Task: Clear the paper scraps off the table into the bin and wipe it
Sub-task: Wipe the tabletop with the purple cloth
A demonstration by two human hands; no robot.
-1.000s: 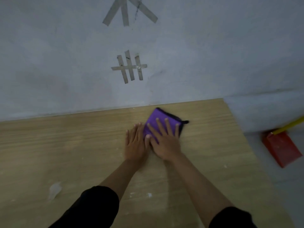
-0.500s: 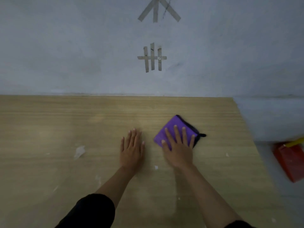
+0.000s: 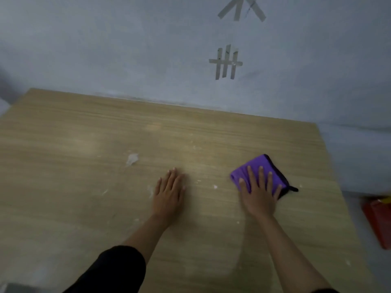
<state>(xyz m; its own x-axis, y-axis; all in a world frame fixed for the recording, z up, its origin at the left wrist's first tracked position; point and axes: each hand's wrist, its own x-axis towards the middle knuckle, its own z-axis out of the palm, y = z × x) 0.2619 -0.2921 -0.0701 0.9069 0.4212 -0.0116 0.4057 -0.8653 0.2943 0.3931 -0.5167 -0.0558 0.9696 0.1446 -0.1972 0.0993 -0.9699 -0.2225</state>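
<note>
A folded purple cloth (image 3: pixel 257 168) with a dark edge lies on the wooden table (image 3: pixel 84 134), right of centre. My right hand (image 3: pixel 259 195) presses flat on the cloth, fingers spread over it. Flat on the bare wood to the left rests my left hand (image 3: pixel 169 193), holding nothing. A white paper scrap (image 3: pixel 132 159) lies beyond and left of that hand. Small white crumbs (image 3: pixel 215 186) dot the wood between the hands.
A grey wall (image 3: pixel 127 49) with tape strips (image 3: pixel 226 62) runs along the table's far edge. A red bin (image 3: pixel 378 220) stands on the floor past the table's right edge. The table's left corner shows at the far left.
My right hand has slid the cloth to the right and nearer, away from my left hand. The view has swung left, so the paper scrap now sits closer to the middle.
</note>
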